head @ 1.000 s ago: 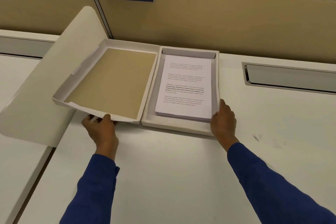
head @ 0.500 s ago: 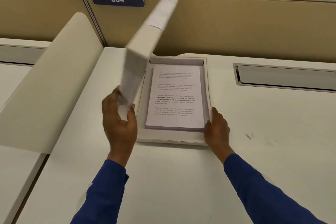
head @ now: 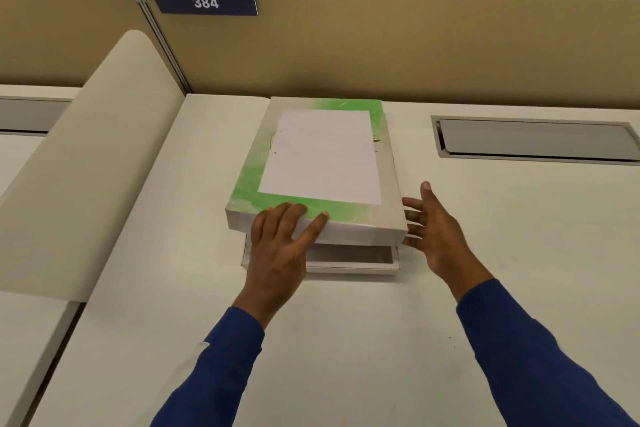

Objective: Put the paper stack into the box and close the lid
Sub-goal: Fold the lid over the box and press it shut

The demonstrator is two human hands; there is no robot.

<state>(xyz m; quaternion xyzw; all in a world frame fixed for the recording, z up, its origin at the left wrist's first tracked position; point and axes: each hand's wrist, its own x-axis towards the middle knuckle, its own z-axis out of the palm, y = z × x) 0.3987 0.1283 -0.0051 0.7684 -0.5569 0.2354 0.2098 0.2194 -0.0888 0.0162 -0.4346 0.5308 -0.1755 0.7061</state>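
Resting on green-and-white lid (head: 322,156), left hand (head: 280,250) flat, lid seemingly ajar over box (head: 353,262), right hand (head: 436,229) spread beside

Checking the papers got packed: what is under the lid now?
Under the lid, only the near rim of the box shows, below the lid's raised front edge. The lid covers the rest, so the paper stack cannot be seen.

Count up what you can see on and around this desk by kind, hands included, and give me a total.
Box lid: 1
Box base: 1
Hands: 2, left hand and right hand
Number sign: 1
Desk hatch: 1
Total: 6
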